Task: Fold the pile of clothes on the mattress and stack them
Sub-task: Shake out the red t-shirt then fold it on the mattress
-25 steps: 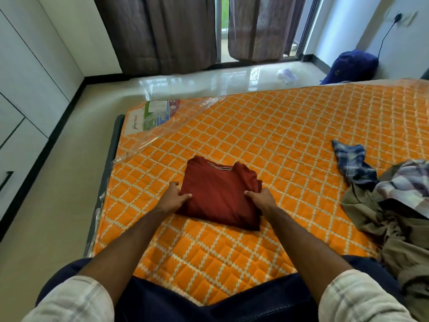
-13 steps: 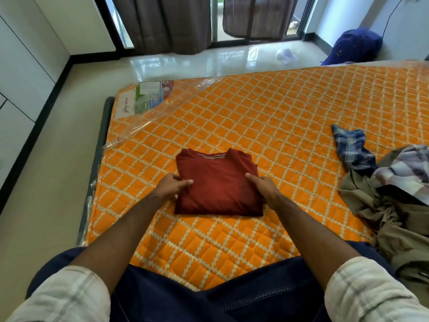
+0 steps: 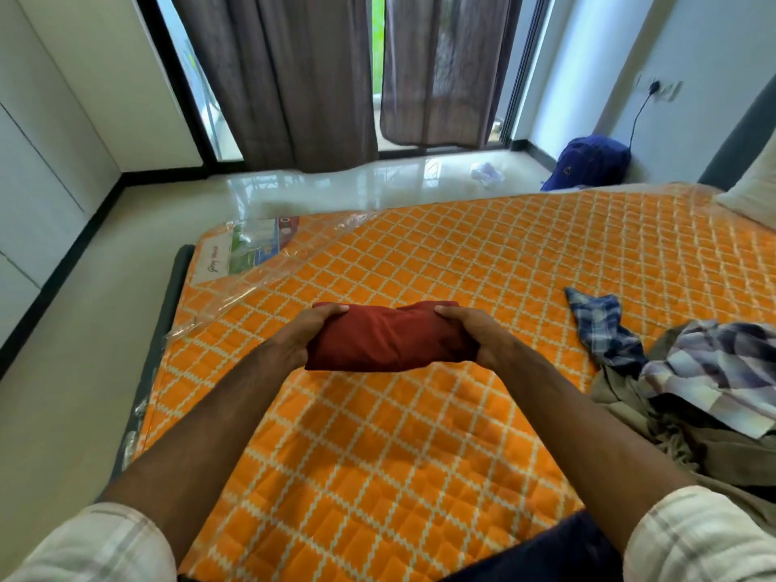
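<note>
Head view: the left hand (image 3: 303, 339) and right hand (image 3: 473, 334) each curl around one end of the folded dark-red cotton shirt (image 3: 388, 339), holding it up over the left half of the orange quilted mattress (image 3: 462, 254). Judged from here, it should be set down flat near the mattress's left edge, both ends level so the fold holds, well apart from the unfolded pile of checked and khaki clothes (image 3: 693, 384) at the right edge.

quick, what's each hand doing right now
Left hand: closed, gripping the left end of the folded red shirt.
Right hand: closed, gripping the shirt's right end.
</note>
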